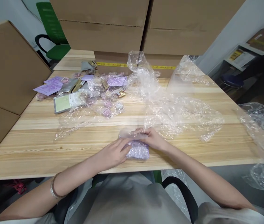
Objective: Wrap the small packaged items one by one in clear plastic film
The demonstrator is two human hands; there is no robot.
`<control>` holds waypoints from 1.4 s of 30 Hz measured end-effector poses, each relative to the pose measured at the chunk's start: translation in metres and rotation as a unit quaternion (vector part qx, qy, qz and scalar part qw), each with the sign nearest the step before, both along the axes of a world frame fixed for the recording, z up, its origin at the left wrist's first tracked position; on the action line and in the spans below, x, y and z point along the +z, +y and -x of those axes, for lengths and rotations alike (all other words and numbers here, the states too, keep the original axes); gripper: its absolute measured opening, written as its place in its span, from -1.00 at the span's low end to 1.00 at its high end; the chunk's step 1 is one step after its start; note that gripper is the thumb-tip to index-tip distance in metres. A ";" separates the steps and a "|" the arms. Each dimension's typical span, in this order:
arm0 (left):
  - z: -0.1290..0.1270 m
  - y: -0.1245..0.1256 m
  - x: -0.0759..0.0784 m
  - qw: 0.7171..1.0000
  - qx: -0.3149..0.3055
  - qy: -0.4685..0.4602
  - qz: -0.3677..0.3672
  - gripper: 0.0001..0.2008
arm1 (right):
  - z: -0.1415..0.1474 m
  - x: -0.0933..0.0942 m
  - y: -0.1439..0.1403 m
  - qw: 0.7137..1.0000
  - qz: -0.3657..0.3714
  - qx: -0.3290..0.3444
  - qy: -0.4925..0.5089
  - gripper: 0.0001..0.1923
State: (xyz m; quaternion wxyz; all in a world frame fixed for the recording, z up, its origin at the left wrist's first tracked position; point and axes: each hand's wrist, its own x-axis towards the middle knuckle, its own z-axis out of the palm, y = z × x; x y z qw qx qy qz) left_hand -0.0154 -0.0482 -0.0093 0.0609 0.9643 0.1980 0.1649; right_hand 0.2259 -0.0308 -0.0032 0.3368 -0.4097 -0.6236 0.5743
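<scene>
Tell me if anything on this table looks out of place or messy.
Crumpled clear plastic wrap sprawls loose over the middle and right of the wooden table, some hanging off the right edge. Small packets and purple cards lie scattered, unstacked, at far left. Both hands rest on a purple pouch.

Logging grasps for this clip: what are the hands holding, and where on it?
Both hands hold a small clear bag of purple items: the left hand at its left edge, the right hand at its top.
</scene>
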 end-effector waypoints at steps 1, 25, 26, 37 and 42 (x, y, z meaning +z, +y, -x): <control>0.001 -0.001 0.000 0.999 0.007 -0.025 -0.019 -0.62 | -0.002 -0.002 -0.002 1.000 -0.017 0.011 0.000 -0.72; 0.019 -0.010 0.030 0.962 0.028 -0.158 0.223 -0.68 | -0.019 0.018 0.053 0.978 0.121 -0.120 -0.118 -0.60; 0.017 -0.009 0.034 0.929 0.101 -0.195 0.297 -0.72 | -0.023 0.027 0.047 0.977 0.125 -0.094 -0.145 -0.59; -0.049 0.023 0.064 0.727 -0.017 -0.104 0.679 -0.65 | -0.054 0.096 -0.021 0.989 0.008 0.078 -0.124 -0.36; -0.070 0.033 0.054 0.731 0.081 -0.209 0.644 -0.61 | -0.106 0.087 -0.030 0.980 0.091 -0.157 -0.088 -0.64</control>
